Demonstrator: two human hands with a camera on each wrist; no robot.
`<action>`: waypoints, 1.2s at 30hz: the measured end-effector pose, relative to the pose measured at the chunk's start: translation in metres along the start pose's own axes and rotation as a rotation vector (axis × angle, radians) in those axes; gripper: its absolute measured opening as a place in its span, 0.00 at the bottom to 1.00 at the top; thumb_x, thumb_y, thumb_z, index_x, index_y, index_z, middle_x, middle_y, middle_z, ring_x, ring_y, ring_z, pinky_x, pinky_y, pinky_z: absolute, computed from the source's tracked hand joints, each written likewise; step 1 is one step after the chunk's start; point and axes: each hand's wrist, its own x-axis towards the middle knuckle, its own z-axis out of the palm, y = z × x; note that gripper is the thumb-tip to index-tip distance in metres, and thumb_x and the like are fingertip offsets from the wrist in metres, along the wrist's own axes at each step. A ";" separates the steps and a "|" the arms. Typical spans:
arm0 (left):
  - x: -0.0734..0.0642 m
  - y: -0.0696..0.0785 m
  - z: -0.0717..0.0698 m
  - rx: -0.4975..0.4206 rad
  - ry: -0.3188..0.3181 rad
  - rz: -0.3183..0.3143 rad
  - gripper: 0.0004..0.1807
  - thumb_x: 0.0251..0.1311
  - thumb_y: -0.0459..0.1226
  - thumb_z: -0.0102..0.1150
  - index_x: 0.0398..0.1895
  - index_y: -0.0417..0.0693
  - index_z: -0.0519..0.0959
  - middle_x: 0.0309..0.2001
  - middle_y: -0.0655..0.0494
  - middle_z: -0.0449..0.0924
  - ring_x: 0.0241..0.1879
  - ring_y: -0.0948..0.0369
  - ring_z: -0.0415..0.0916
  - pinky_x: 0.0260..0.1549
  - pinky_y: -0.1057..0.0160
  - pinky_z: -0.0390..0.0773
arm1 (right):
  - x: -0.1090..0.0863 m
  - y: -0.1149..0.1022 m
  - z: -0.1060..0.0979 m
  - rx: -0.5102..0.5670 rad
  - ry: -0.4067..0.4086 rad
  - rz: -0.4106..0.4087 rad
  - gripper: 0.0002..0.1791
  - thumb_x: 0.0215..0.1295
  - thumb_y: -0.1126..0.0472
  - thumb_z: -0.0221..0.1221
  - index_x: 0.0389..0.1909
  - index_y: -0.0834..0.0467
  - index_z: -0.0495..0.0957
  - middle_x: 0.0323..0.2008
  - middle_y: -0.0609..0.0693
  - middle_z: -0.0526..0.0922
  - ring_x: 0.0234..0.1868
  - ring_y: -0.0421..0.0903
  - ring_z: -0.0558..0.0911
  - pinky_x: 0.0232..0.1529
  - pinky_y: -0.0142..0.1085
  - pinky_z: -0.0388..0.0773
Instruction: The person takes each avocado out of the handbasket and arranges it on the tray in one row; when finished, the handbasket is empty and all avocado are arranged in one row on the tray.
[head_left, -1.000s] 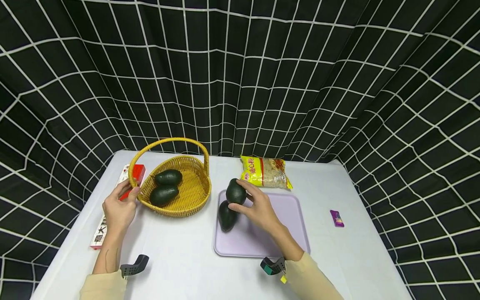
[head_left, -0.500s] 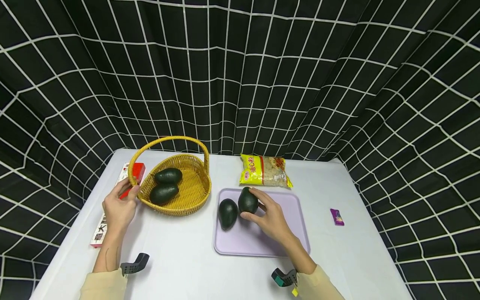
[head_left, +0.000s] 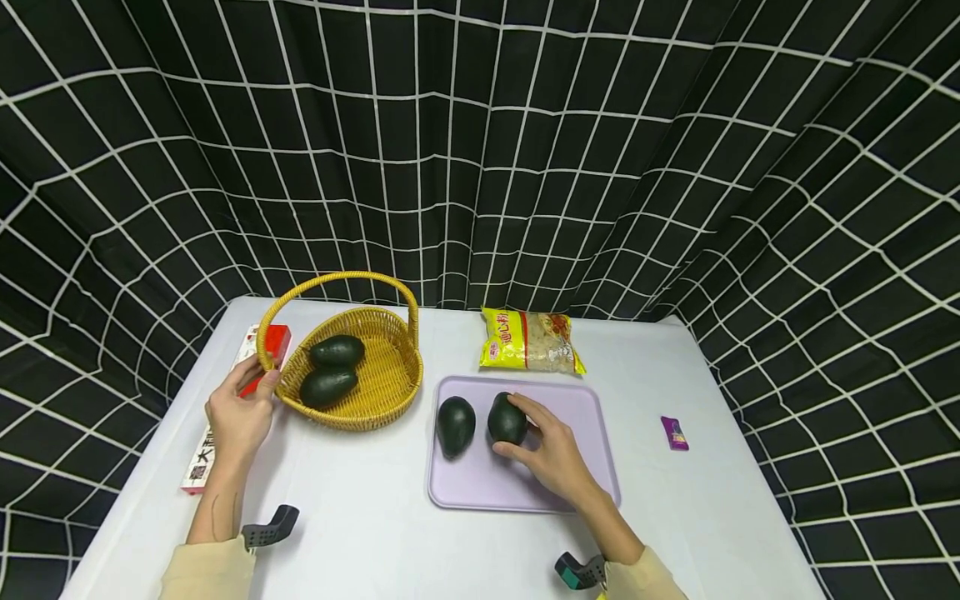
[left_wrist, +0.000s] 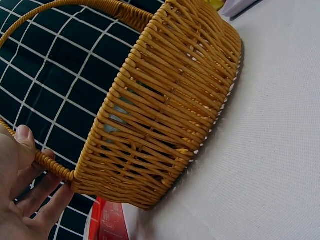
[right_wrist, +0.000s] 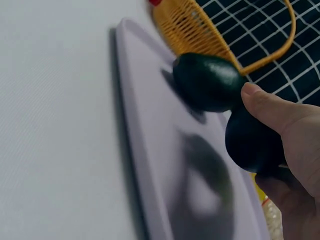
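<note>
My left hand [head_left: 240,412] pinches the handle of a yellow woven basket [head_left: 378,408] near the handle's left foot. In the left wrist view, thumb and fingers close around the handle [left_wrist: 52,165]. Two dark green avocados [head_left: 328,388] lie in the left part of the basket. Over a pale purple tray [head_left: 480,492], my right hand [head_left: 553,457] grips a dark avocado [head_left: 507,419] between thumb and fingers. Its shadow falls on the tray in the right wrist view, with the fruit just above the surface. Another avocado [head_left: 455,427] lies on the tray, left of the held one.
A yellow bag of pasta [head_left: 528,342] lies behind the tray. Far right is a small purple packet [head_left: 674,433]. A red and white box [head_left: 201,462] lies at the left, partly under my left arm. A black gridded curtain [head_left: 480,150] surrounds the white table [head_left: 360,517].
My right hand has carried the avocado rightward and down over the tray, away from the other avocado. My left hand and the basket have stayed in place.
</note>
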 end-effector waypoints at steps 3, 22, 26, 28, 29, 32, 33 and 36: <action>0.000 -0.001 0.000 0.001 0.000 0.001 0.22 0.70 0.38 0.67 0.65 0.43 0.81 0.59 0.36 0.84 0.42 0.86 0.74 0.39 0.87 0.73 | -0.003 0.004 0.001 -0.010 -0.014 0.009 0.44 0.52 0.53 0.80 0.71 0.54 0.75 0.72 0.57 0.76 0.71 0.54 0.76 0.64 0.42 0.80; 0.000 -0.001 0.001 0.012 0.007 0.019 0.22 0.70 0.37 0.67 0.65 0.45 0.81 0.58 0.39 0.85 0.42 0.89 0.72 0.39 0.87 0.73 | -0.008 0.012 0.005 0.009 -0.032 0.004 0.44 0.53 0.54 0.80 0.71 0.54 0.74 0.72 0.58 0.75 0.72 0.54 0.76 0.67 0.42 0.77; 0.000 -0.001 0.002 0.011 0.016 0.021 0.21 0.70 0.36 0.66 0.65 0.45 0.82 0.58 0.40 0.86 0.43 0.88 0.73 0.40 0.87 0.74 | -0.008 0.014 0.006 0.026 -0.042 0.006 0.44 0.53 0.55 0.80 0.72 0.55 0.73 0.73 0.58 0.74 0.72 0.55 0.75 0.68 0.42 0.77; 0.000 -0.001 0.002 0.006 0.016 0.020 0.21 0.70 0.36 0.66 0.65 0.45 0.82 0.58 0.39 0.86 0.43 0.88 0.73 0.40 0.87 0.74 | -0.007 0.015 0.006 0.024 -0.044 0.002 0.44 0.53 0.55 0.80 0.72 0.55 0.73 0.73 0.58 0.74 0.72 0.55 0.75 0.68 0.43 0.76; 0.000 0.000 0.002 0.003 0.016 0.020 0.21 0.70 0.36 0.66 0.65 0.45 0.82 0.58 0.39 0.86 0.43 0.88 0.74 0.40 0.87 0.74 | -0.007 0.015 0.006 0.024 -0.046 0.001 0.44 0.53 0.55 0.80 0.72 0.55 0.73 0.73 0.58 0.74 0.72 0.55 0.75 0.68 0.44 0.76; 0.000 0.000 0.001 -0.003 0.013 0.020 0.22 0.69 0.36 0.67 0.65 0.44 0.82 0.57 0.38 0.85 0.43 0.88 0.74 0.39 0.87 0.74 | -0.007 0.015 0.007 0.017 -0.048 0.001 0.45 0.53 0.54 0.80 0.72 0.55 0.73 0.73 0.58 0.74 0.72 0.56 0.75 0.69 0.45 0.76; 0.000 -0.001 0.001 -0.004 0.011 0.021 0.22 0.69 0.37 0.67 0.65 0.44 0.81 0.58 0.38 0.85 0.43 0.88 0.73 0.39 0.87 0.74 | -0.007 0.015 0.006 0.012 -0.048 0.004 0.45 0.53 0.54 0.80 0.72 0.54 0.73 0.73 0.58 0.74 0.72 0.56 0.75 0.69 0.46 0.75; 0.000 -0.001 0.000 -0.002 0.008 0.021 0.22 0.69 0.37 0.67 0.65 0.45 0.82 0.58 0.38 0.85 0.43 0.88 0.73 0.38 0.88 0.73 | -0.007 0.014 0.006 0.007 -0.047 0.011 0.46 0.52 0.54 0.80 0.72 0.54 0.73 0.73 0.58 0.74 0.72 0.56 0.75 0.69 0.48 0.76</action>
